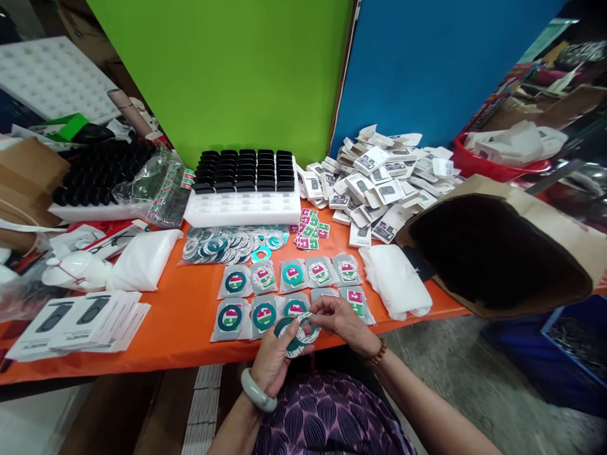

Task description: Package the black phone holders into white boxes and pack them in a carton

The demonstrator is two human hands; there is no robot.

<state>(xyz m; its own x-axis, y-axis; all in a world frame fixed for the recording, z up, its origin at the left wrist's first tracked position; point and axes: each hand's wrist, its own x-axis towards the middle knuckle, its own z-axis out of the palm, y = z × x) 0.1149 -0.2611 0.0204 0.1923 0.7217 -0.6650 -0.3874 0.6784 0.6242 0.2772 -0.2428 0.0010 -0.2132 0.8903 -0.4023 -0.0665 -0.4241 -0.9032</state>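
While the left hand (274, 357) cups a small stack of flat rings (298, 333) just off the near edge of the orange table (180, 316), the right hand (340, 319) pinches the rim of the top one between thumb and forefinger. Both hands are closed narrowly on the rings. The left has its fingers curled under the stack and its thumb laid across it, and the right works with its fingertips only. The stack sits in the air over the person's lap, near the front row of small packets (263, 278) but not touching the table.

The rings look thin and very light, teal on one face and pale on the other. They probably bend a little under a hard squeeze and slide easily over one another. Because each is so flat, it is likely hard to lift by its face, so the outer rim or the inner hole seems the best place to grip. A light pinch should be enough, while a firm one could crease a ring or fan the stack out.

Farther back on the table lie a loose heap (227, 243) of similar rings, a white tray (244, 183) of black pieces and a mound of little boxes (379, 183). An open paper bag (497, 253) stands to the right.
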